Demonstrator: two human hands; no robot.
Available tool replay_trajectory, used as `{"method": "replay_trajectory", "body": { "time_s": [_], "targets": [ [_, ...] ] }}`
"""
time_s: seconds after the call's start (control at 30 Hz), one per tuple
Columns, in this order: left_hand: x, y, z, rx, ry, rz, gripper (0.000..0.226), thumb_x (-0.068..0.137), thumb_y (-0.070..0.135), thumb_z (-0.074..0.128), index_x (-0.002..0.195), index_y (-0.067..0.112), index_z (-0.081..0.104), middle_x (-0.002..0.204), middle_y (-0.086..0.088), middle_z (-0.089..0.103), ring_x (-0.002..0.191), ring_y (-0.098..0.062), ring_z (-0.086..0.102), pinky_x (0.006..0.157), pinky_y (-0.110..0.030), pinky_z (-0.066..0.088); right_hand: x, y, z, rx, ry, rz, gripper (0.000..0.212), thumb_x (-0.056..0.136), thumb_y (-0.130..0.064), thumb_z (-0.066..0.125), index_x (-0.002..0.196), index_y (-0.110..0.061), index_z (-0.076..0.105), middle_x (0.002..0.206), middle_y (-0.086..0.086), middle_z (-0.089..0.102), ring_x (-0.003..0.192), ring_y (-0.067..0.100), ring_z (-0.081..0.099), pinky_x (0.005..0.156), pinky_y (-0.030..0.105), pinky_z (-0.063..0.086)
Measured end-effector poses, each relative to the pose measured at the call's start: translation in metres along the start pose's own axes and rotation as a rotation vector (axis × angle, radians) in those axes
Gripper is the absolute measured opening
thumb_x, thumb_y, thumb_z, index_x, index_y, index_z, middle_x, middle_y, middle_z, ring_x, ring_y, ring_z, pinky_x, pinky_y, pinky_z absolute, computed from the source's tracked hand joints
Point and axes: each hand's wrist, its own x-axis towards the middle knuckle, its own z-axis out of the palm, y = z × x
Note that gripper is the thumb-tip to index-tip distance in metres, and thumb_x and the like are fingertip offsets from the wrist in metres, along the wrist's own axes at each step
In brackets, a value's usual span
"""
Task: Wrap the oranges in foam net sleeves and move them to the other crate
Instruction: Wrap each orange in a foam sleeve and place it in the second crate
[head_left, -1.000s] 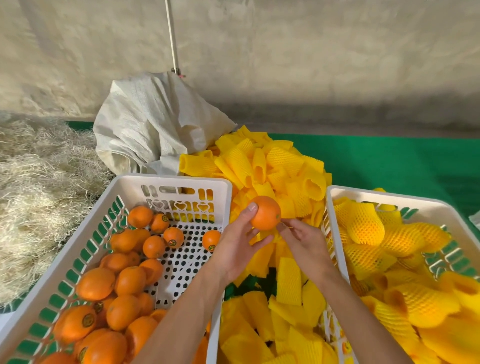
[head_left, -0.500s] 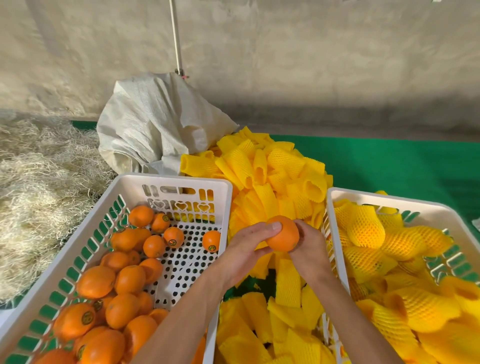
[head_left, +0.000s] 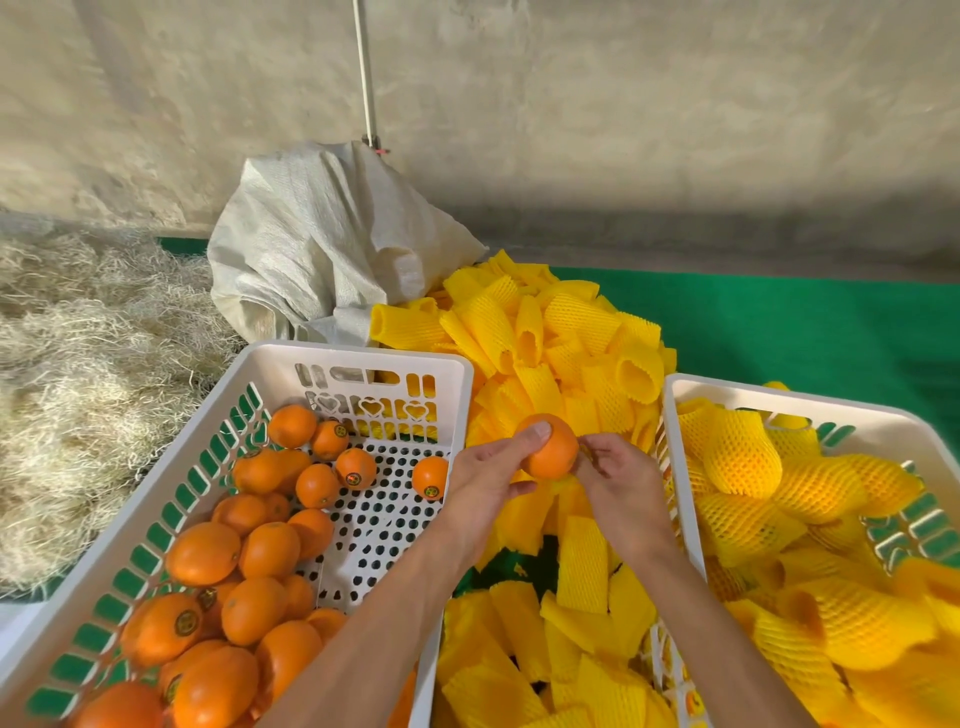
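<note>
- The left hand (head_left: 488, 480) had its grip round a bare orange (head_left: 549, 453), thumb on top, held above the loose foam net sleeves (head_left: 550, 338) between the two crates.
- The right hand (head_left: 621, 480) touched the orange's right side, fingers curled; what they grasped could not be told.
- The left crate (head_left: 363, 358) held unwrapped oranges; the right crate (head_left: 779, 402) held sleeved ones.

Bare orange (head_left: 549, 453) held above yellow foam sleeves (head_left: 566, 343)

Pretty bright, soft even daylight, barely any hard shadows. Wide-angle lens bends the edges, and the wall (head_left: 623, 104) looks a bit smeared.
</note>
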Motion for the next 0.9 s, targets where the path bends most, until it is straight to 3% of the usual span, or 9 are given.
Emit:
{"method": "replay_trajectory", "body": {
  "time_s": [0.1,0.17,0.27,0.37,0.47,0.57,0.73,0.83,0.9],
  "targets": [
    [0.003,-0.003,0.002,0.055,0.071,0.007,0.085,0.061,0.062,0.086,0.121,0.004,0.071,0.116,-0.01,0.075,0.103,-0.02,0.072,0.086,-0.033,0.062,-0.001,-0.003,-0.004,-0.007,0.143,-0.026,0.01,0.093,-0.023,0.073,0.102,-0.025,0.069,0.095,-0.008,0.073,0.088,0.003,0.068,0.078,0.026,0.057],
    [0.003,-0.007,0.004,0.212,0.096,0.069,0.088,0.059,0.074,0.084,0.116,0.009,0.073,0.108,0.0,0.075,0.098,-0.018,0.071,0.08,-0.027,0.06,-0.003,-0.007,-0.006,-0.126,0.206,-0.128,0.013,0.092,-0.025,0.074,0.103,-0.025,0.067,0.094,-0.012,0.069,0.09,-0.003,0.064,0.075,0.015,0.053],
    [0.004,-0.015,0.005,0.344,0.077,0.141,0.084,0.062,0.081,0.074,0.11,0.013,0.076,0.102,0.002,0.075,0.098,-0.016,0.068,0.086,-0.035,0.059,-0.009,-0.013,-0.004,-0.272,0.24,-0.321,0.013,0.092,-0.021,0.075,0.103,-0.019,0.069,0.098,-0.008,0.065,0.09,0.0,0.061,0.072,0.013,0.051],
    [0.005,-0.02,0.005,0.538,0.068,0.231,0.068,0.075,0.075,0.072,0.104,0.014,0.075,0.099,-0.001,0.072,0.09,-0.015,0.065,0.075,-0.027,0.053,-0.012,-0.016,-0.004,-0.317,0.247,-0.429,0.013,0.091,-0.015,0.076,0.103,-0.012,0.07,0.1,-0.004,0.064,0.087,0.006,0.061,0.072,0.022,0.054],
    [0.006,-0.025,0.004,0.608,0.056,0.317,0.046,0.085,0.06,0.075,0.098,0.015,0.075,0.098,0.002,0.07,0.093,-0.01,0.065,0.078,-0.025,0.054,-0.014,-0.015,-0.005,-0.372,0.232,-0.561,0.015,0.089,-0.01,0.077,0.102,-0.008,0.071,0.1,-0.001,0.065,0.086,0.003,0.057,0.074,0.014,0.051],
    [0.004,-0.022,0.004,0.524,0.08,0.284,0.031,0.087,0.049,0.078,0.083,0.019,0.076,0.074,0.007,0.068,0.068,-0.001,0.059,0.061,-0.02,0.048,-0.015,-0.014,-0.004,-0.418,0.147,-0.655,0.014,0.091,-0.011,0.075,0.104,-0.01,0.069,0.103,-0.002,0.064,0.089,0.003,0.057,0.075,0.014,0.05],
    [0.004,-0.018,0.005,0.419,0.137,0.275,0.042,0.089,0.035,0.079,0.061,0.02,0.052,0.053,0.014,0.042,0.053,-0.004,0.036,0.052,-0.018,0.031,-0.013,-0.016,-0.004,-0.357,0.023,-0.615,0.015,0.092,-0.008,0.073,0.105,-0.014,0.066,0.104,-0.009,0.057,0.093,-0.001,0.056,0.076,0.011,0.047],
    [0.004,-0.013,0.005,0.347,0.156,0.239,0.03,0.09,0.035,0.078,0.073,0.015,0.064,0.065,0.015,0.058,0.064,-0.007,0.05,0.061,-0.02,0.044,-0.015,-0.016,0.002,-0.404,0.057,-0.487,0.026,0.092,-0.015,0.072,0.112,-0.021,0.057,0.103,-0.01,0.051,0.088,0.002,0.055,0.068,0.013,0.047],
    [0.002,-0.01,0.005,0.304,0.15,0.198,0.033,0.093,0.039,0.074,0.09,0.006,0.071,0.083,0.0,0.069,0.079,-0.018,0.062,0.078,-0.036,0.054,-0.016,-0.013,0.005,-0.452,0.111,-0.36,0.034,0.091,-0.021,0.071,0.119,-0.024,0.052,0.102,-0.008,0.05,0.083,-0.001,0.054,0.062,0.016,0.046]
  ]
}}
